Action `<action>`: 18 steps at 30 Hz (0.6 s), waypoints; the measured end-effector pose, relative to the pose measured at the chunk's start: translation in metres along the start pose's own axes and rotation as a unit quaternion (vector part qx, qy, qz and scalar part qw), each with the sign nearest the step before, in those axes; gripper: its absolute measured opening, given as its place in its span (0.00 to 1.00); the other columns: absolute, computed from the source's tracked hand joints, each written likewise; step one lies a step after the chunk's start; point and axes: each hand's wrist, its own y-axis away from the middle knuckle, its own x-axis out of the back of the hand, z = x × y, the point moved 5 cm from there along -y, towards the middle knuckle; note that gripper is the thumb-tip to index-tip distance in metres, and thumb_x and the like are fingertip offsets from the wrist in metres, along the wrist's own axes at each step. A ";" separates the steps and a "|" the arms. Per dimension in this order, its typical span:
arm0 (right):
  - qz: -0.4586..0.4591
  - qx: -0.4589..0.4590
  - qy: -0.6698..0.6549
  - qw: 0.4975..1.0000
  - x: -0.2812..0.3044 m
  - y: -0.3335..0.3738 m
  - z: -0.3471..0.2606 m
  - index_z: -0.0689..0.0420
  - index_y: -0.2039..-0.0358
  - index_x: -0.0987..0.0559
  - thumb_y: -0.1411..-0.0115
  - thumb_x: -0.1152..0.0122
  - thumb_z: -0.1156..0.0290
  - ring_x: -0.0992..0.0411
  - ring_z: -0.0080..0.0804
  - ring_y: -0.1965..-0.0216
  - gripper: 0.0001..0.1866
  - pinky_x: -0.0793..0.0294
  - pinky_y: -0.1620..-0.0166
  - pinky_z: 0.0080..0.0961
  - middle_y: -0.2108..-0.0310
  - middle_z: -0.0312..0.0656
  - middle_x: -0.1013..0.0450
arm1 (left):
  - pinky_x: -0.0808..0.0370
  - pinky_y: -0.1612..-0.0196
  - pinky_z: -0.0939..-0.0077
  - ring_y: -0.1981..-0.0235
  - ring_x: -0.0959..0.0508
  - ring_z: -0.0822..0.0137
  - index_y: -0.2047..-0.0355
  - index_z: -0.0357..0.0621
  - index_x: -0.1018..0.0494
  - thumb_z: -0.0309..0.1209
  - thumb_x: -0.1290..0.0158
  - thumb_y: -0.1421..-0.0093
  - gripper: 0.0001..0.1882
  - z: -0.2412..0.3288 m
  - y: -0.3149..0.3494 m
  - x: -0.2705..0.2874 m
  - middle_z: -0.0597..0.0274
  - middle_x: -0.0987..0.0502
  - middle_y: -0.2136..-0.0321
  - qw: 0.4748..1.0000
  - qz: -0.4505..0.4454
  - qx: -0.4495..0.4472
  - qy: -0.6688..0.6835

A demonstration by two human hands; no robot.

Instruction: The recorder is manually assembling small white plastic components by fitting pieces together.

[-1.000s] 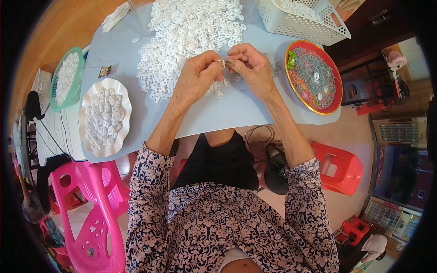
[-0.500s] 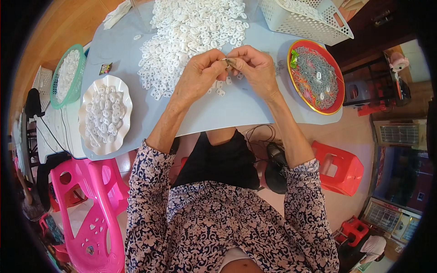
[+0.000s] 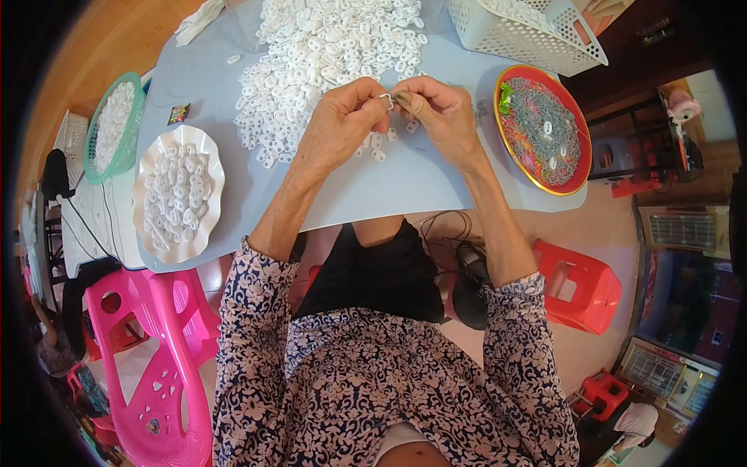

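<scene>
Over the near side of the white pile, my left hand [image 3: 338,121] pinches a small white plastic oval piece [image 3: 387,100] with holes in it. My right hand [image 3: 440,113] is closed beside it, thumb and forefinger pressed together at the piece's right edge. Whatever those fingertips hold is too small to make out. Behind and below my hands spreads a large heap of similar white oval pieces [image 3: 334,47]. To the right, a red bowl with a gold rim [image 3: 503,148] holds many small grey parts, with several white pieces lying on top.
A scalloped white dish [image 3: 215,222] of white pieces stands at the table's left, near a small dark wrapper [image 3: 178,114]. Further left is a green basket [image 3: 134,152]. A white perforated basket [image 3: 529,50] stands back right. A pink chair [image 3: 148,373] and red stool [image 3: 580,288] flank me.
The white piece now shows more between my fingertips, and my right hand has shifted very slightly right. Both hands stay in nearly the same place.
</scene>
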 end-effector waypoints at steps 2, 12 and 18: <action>-0.005 -0.002 0.009 1.000 -0.001 0.000 -0.002 0.62 0.67 0.23 0.41 0.43 0.76 0.35 0.14 0.76 0.04 0.35 0.72 0.12 0.77 0.31 0.28 | 0.37 0.75 0.85 0.79 0.33 0.82 0.76 0.40 0.29 0.29 0.54 0.41 0.08 0.000 0.000 0.000 0.70 0.29 0.83 1.000 0.001 0.003 0.000; -0.003 0.030 0.045 0.999 -0.003 0.002 -0.012 0.63 0.64 0.27 0.41 0.45 0.79 0.30 0.16 0.71 0.05 0.30 0.66 0.14 0.74 0.34 0.26 | 0.39 0.76 0.85 0.80 0.34 0.82 0.77 0.40 0.30 0.28 0.55 0.42 0.08 -0.004 0.001 -0.002 0.70 0.30 0.84 0.999 -0.024 -0.011 -0.030; 0.023 0.014 0.041 0.999 -0.006 0.004 -0.011 0.63 0.66 0.26 0.40 0.45 0.76 0.31 0.15 0.74 0.04 0.31 0.69 0.12 0.75 0.34 0.26 | 0.39 0.76 0.85 0.80 0.34 0.82 0.74 0.39 0.28 0.28 0.54 0.41 0.08 -0.004 -0.001 -0.003 0.70 0.29 0.83 1.000 0.006 -0.006 -0.002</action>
